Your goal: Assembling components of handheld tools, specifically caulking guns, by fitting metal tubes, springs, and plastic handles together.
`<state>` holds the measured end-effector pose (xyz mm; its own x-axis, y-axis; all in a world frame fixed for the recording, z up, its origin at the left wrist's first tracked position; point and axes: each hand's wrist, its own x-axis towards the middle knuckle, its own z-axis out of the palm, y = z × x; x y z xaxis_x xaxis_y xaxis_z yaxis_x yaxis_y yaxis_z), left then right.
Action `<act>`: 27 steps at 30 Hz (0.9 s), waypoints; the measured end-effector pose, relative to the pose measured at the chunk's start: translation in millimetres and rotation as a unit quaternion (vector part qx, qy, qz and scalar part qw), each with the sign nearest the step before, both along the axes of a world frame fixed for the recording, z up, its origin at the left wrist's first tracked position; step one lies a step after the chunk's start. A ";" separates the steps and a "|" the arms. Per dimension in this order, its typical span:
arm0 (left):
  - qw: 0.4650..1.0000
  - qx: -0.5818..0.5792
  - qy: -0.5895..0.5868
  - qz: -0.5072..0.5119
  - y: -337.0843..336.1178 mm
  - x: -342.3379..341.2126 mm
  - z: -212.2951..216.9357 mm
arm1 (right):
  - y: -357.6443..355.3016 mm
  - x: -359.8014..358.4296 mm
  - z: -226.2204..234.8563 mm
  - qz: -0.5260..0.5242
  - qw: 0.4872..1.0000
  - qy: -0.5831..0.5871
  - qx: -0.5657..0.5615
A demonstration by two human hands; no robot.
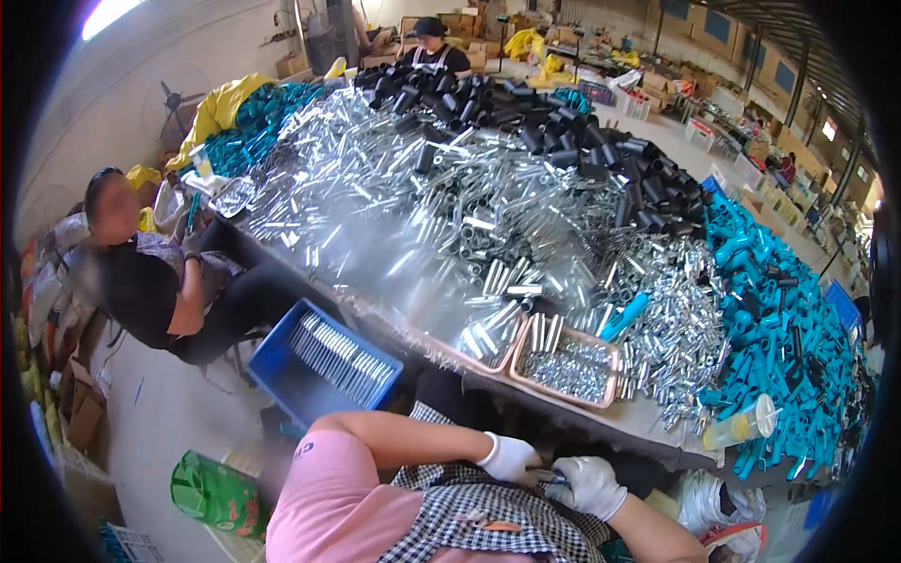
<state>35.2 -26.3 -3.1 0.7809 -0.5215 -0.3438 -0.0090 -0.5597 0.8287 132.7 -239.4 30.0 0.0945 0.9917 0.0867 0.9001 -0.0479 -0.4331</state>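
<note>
My left hand (510, 459), in a white glove, is closed low in front of my checkered apron (450, 511). Close by on its right, my right hand (589, 485), also gloved in white, is curled inward. Between the two sets of fingertips a small shiny metal piece (547, 477) shows. Both hands pinch it, though its exact kind is too small to make out. Just beyond them at the table's edge stand two shallow pinkish trays. The right tray (612, 388) holds small silver parts and a few tubes; the left tray (511, 353) holds short metal tubes.
Heaps of silver tubes (328, 188), black sleeves (572, 131) and teal handles (779, 347) cover the table. A blue crate (272, 371) with rows of metal pieces sits left. A lidded cup (741, 427) stands right. Co-workers sit at the left (141, 281) and far side (434, 52).
</note>
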 end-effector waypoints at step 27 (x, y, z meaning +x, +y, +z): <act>0.812 -0.061 -0.383 0.436 11.6 -32.0 58.2 | 6.5 19.6 7.3 -0.018 0.944 0.317 0.083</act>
